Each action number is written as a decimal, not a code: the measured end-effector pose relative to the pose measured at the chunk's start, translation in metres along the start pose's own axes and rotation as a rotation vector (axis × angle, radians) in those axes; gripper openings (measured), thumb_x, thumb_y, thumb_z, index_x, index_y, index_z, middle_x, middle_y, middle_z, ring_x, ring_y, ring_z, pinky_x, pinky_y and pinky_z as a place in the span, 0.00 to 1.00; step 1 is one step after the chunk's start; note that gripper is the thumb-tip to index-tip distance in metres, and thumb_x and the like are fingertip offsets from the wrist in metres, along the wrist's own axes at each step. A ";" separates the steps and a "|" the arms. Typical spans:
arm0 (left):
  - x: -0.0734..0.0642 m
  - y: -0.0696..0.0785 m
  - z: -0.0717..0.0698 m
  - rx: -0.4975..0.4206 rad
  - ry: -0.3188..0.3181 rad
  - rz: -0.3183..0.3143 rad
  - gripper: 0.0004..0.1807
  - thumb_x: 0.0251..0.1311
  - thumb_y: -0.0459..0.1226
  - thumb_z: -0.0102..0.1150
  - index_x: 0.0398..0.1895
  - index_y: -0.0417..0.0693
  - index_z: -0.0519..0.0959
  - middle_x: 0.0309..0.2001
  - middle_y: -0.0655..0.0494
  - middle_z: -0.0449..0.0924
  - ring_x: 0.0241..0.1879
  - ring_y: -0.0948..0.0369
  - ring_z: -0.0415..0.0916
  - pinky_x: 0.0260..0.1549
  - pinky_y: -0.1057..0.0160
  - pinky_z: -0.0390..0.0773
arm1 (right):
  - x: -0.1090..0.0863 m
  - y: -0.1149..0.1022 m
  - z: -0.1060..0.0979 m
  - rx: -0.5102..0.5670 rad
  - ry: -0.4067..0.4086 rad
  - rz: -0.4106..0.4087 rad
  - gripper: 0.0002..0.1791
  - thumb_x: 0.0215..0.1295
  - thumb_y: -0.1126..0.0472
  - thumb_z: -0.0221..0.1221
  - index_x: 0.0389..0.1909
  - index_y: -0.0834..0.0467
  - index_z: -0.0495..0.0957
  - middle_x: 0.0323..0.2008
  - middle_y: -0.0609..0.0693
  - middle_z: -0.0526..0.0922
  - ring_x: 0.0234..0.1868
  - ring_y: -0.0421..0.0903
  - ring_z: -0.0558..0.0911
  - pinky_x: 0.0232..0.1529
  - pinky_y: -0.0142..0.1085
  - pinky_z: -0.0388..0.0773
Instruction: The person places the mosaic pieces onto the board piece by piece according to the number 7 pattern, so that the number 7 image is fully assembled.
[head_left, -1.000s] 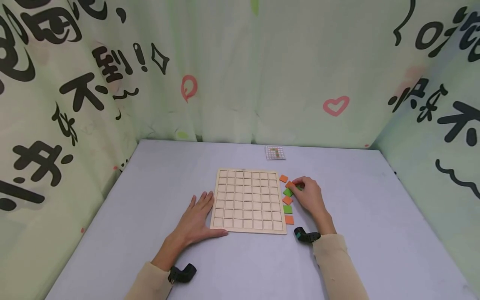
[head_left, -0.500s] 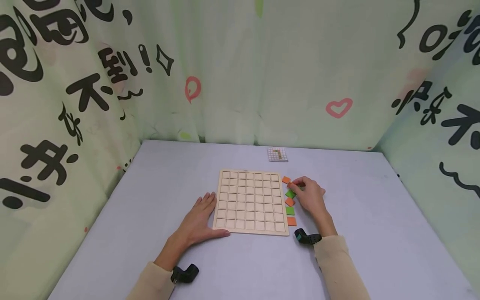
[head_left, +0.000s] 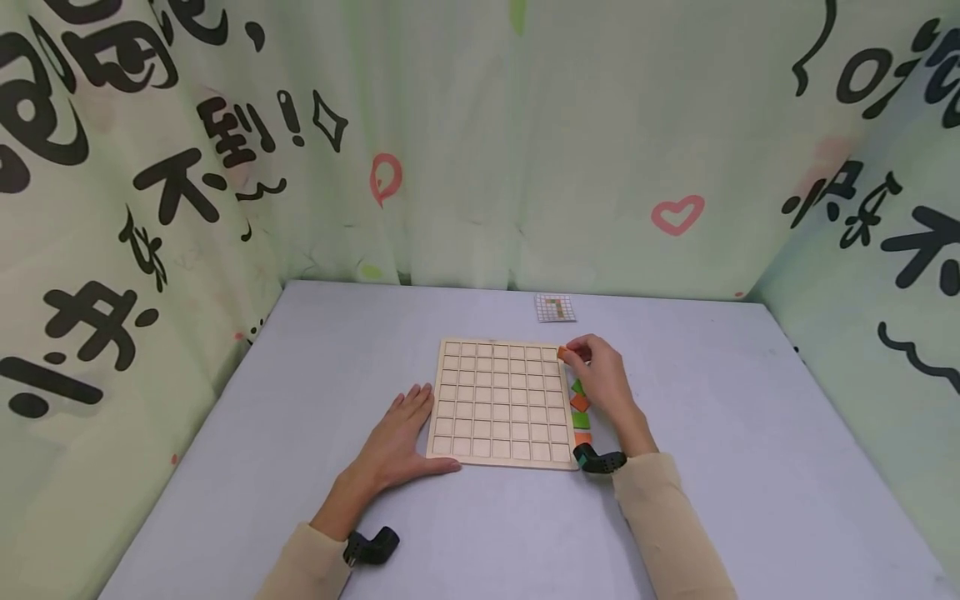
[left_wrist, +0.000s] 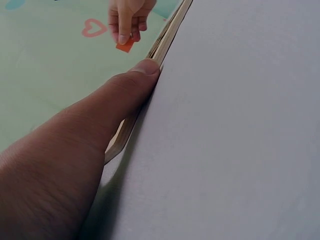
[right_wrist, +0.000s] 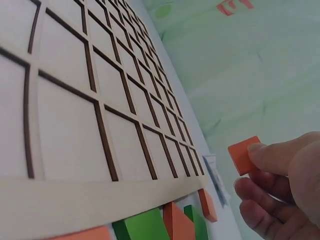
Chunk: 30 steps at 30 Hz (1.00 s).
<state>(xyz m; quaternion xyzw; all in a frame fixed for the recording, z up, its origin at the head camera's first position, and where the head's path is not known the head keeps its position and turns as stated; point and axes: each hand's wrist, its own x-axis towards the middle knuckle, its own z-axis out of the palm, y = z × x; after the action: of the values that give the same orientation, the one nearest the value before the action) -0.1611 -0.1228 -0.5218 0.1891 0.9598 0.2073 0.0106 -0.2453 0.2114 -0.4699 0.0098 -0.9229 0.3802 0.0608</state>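
A wooden grid board [head_left: 495,403] with square recesses lies on the table. My left hand [head_left: 393,437] rests at its near-left corner, fingers fairly straight along the left side and thumb [left_wrist: 125,90] against the front edge. Over the far-right corner, my right hand [head_left: 603,383] pinches an orange square tile [right_wrist: 243,155] between thumb and fingers, held up off the board. Along the right side lie more tiles: a green tile [head_left: 581,420], an orange tile [head_left: 581,402] and others, partly covered by the right hand and wrist camera in the head view.
A small card [head_left: 555,308] with a printed grid and coloured pattern lies behind the board, near the table's far edge. Light green curtains [head_left: 465,167] with lettering hang behind the white table [head_left: 360,333] and at both sides.
My right hand has taken up an orange tile from the row and moved it up and left, to above the board's far-right corner. The left hand stays in place.
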 end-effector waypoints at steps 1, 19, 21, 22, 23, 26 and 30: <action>0.000 0.000 0.000 -0.001 0.002 0.001 0.65 0.45 0.73 0.63 0.77 0.38 0.57 0.80 0.48 0.53 0.80 0.51 0.48 0.80 0.50 0.50 | 0.001 -0.001 0.001 0.004 -0.003 0.003 0.13 0.74 0.58 0.57 0.50 0.63 0.77 0.45 0.59 0.81 0.46 0.52 0.78 0.46 0.39 0.77; 0.000 -0.001 0.001 -0.017 -0.014 0.001 0.64 0.46 0.71 0.64 0.77 0.38 0.57 0.80 0.48 0.53 0.80 0.52 0.48 0.80 0.50 0.49 | 0.008 -0.020 0.028 0.076 -0.074 -0.079 0.12 0.73 0.59 0.58 0.48 0.63 0.79 0.44 0.59 0.83 0.44 0.52 0.81 0.46 0.42 0.81; 0.000 -0.001 0.001 -0.014 -0.015 0.000 0.64 0.46 0.71 0.63 0.77 0.38 0.57 0.80 0.48 0.53 0.80 0.52 0.47 0.80 0.50 0.49 | 0.009 -0.023 0.030 0.074 -0.079 -0.087 0.11 0.73 0.60 0.58 0.48 0.63 0.79 0.44 0.59 0.83 0.44 0.52 0.81 0.46 0.42 0.81; 0.000 -0.001 0.001 -0.013 -0.014 0.000 0.64 0.46 0.71 0.64 0.77 0.38 0.57 0.80 0.48 0.53 0.80 0.52 0.48 0.80 0.50 0.49 | 0.010 -0.025 0.032 0.071 -0.082 -0.090 0.12 0.73 0.59 0.58 0.48 0.63 0.79 0.44 0.59 0.83 0.44 0.52 0.81 0.46 0.42 0.81; 0.000 -0.002 0.001 -0.013 -0.012 0.001 0.64 0.46 0.71 0.64 0.77 0.38 0.57 0.80 0.48 0.53 0.80 0.52 0.48 0.80 0.50 0.49 | 0.010 -0.026 0.033 0.069 -0.085 -0.094 0.12 0.73 0.59 0.58 0.48 0.63 0.79 0.44 0.59 0.83 0.44 0.51 0.81 0.46 0.42 0.81; 0.000 -0.001 0.000 -0.011 -0.010 0.000 0.64 0.46 0.71 0.64 0.77 0.38 0.58 0.80 0.48 0.53 0.80 0.52 0.48 0.80 0.50 0.49 | 0.012 -0.030 0.037 0.060 -0.093 -0.105 0.12 0.73 0.59 0.58 0.49 0.63 0.79 0.44 0.58 0.83 0.44 0.51 0.81 0.46 0.42 0.81; -0.001 -0.001 -0.001 -0.011 -0.009 -0.004 0.64 0.46 0.71 0.63 0.77 0.39 0.58 0.80 0.48 0.53 0.80 0.52 0.48 0.80 0.50 0.49 | 0.012 -0.035 0.042 0.049 -0.104 -0.126 0.11 0.73 0.61 0.58 0.49 0.64 0.79 0.45 0.59 0.83 0.44 0.52 0.82 0.46 0.43 0.82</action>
<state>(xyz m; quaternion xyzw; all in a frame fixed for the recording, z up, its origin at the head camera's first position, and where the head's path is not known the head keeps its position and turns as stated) -0.1609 -0.1242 -0.5211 0.1883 0.9589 0.2115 0.0164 -0.2596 0.1578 -0.4734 0.0891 -0.9127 0.3972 0.0365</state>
